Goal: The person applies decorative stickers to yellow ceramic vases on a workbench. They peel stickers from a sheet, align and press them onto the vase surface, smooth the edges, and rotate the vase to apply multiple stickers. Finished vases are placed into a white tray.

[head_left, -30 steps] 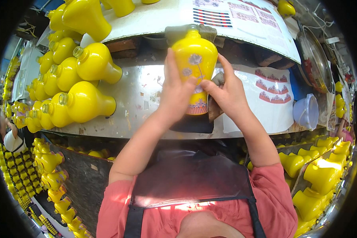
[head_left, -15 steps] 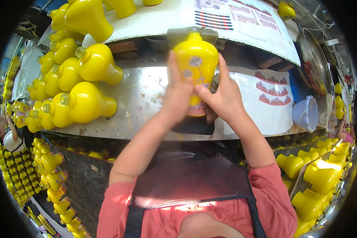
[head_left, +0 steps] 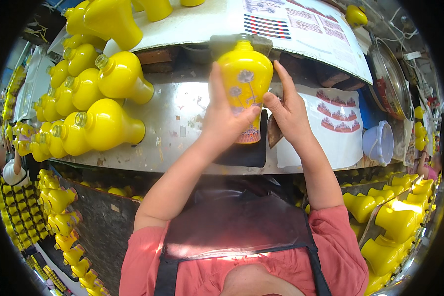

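Observation:
A glossy yellow bottle with a clear neck tilts away from me over the bench. Grey flower decals run along its front, and a reddish patterned band circles its narrow base. My left hand grips its left side, thumb across the lower front. Just off the bottle's right side is my right hand, forefinger and thumb raised. A brown flat piece with a pointed end shows under that palm, seemingly held by the hidden fingers. Below the bottle lies a black pad. A dark grey block sits behind the neck.
Many undecorated yellow bottles lie stacked at left. A decal sheet lies right of my hands, beside a pale bucket. More decals rest on a raised white board. Bottles fill racks at lower right. Other people work at both edges.
My right hand has moved right, off the bottle, its thumb lifting from the front; the brown piece moved with it. My left thumb has slid right across the lower bottle.

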Demonstrator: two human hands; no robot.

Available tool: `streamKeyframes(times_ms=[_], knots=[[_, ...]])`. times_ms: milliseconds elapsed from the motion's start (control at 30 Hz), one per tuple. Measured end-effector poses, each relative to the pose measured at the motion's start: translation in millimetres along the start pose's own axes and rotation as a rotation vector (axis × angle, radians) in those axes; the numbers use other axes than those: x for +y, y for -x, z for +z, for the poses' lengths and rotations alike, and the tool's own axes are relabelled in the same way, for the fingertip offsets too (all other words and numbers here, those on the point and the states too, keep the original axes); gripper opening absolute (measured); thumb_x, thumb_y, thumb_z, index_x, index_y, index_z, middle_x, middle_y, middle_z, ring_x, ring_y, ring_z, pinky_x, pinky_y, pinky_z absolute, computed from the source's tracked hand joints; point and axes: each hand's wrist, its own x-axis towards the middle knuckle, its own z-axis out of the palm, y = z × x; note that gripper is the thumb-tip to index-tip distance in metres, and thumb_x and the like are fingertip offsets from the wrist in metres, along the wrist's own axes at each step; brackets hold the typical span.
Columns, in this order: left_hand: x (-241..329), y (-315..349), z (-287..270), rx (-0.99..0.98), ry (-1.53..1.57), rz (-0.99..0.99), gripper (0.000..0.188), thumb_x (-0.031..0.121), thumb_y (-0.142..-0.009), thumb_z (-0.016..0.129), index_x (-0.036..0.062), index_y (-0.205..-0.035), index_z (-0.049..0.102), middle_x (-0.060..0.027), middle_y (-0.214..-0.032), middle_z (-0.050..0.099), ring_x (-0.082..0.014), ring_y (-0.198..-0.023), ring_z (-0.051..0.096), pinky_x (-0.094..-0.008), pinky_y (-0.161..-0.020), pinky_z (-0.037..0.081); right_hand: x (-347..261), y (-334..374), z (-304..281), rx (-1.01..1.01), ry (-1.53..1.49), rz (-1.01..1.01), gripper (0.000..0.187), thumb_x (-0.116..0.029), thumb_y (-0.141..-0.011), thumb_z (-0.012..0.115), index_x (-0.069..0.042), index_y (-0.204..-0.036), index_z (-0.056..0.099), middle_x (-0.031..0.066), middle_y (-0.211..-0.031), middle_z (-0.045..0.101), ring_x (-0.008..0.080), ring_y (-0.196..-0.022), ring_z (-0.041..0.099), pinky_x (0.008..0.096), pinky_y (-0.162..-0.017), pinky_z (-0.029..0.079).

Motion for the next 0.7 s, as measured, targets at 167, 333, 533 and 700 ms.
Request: streamKeyframes(times_ms=[167, 333, 533, 700], knots=[[-7, 1, -6, 0.013, 0.062, 0.061, 0.096, 0.021, -0.100, 0.063, 0.0019, -0.167, -0.004, -0.0293, -0.166, 0.025, -0.0406, -0.149, 0.040, -0.0418, -0.121, 0.035, -6, -14, -1, 0.028, 0.029, -0.133, 0.067, -0.030, -0.098, 0.065, -0.005, -0.156, 0.044, 0.0228, -0.103, 0.074, 0.0332, -0.083, 0.074, 0.0395, -0.079, 0.056], [-5, 12, -14, -0.041, 0.144, -0.022, 0.077, 0.024, -0.107, 0.042, -0.0003, -0.166, 0.000, -0.0297, -0.157, 0.044, -0.0412, -0.144, 0.048, -0.0426, -0.119, 0.037, -2, -2, 7, 0.011, 0.016, -0.093, 0.076, -0.038, -0.101, 0.062, 0.000, -0.161, 0.032, 0.0293, -0.120, 0.071, 0.0452, -0.107, 0.071, 0.0445, -0.094, 0.055], [2, 17, -14, -0.078, -0.022, -0.064, 0.078, 0.025, -0.106, 0.043, -0.0012, -0.165, 0.000, -0.0317, -0.145, 0.054, -0.0461, -0.133, 0.057, -0.0464, -0.112, 0.044, 1, 15, 21, -0.058, 0.169, -0.017, 0.091, -0.046, -0.100, 0.058, 0.003, -0.164, 0.015, 0.0349, -0.110, 0.070, 0.0493, -0.100, 0.071, 0.0486, -0.087, 0.056], [3, 17, -15, -0.099, -0.049, -0.084, 0.081, 0.025, -0.105, 0.045, -0.0014, -0.165, -0.003, -0.0319, -0.141, 0.057, -0.0480, -0.128, 0.059, -0.0479, -0.109, 0.046, 3, 8, 22, -0.071, 0.137, 0.010, 0.089, -0.045, -0.101, 0.056, 0.003, -0.164, 0.015, 0.0352, -0.107, 0.070, 0.0484, -0.096, 0.072, 0.0486, -0.083, 0.057]])
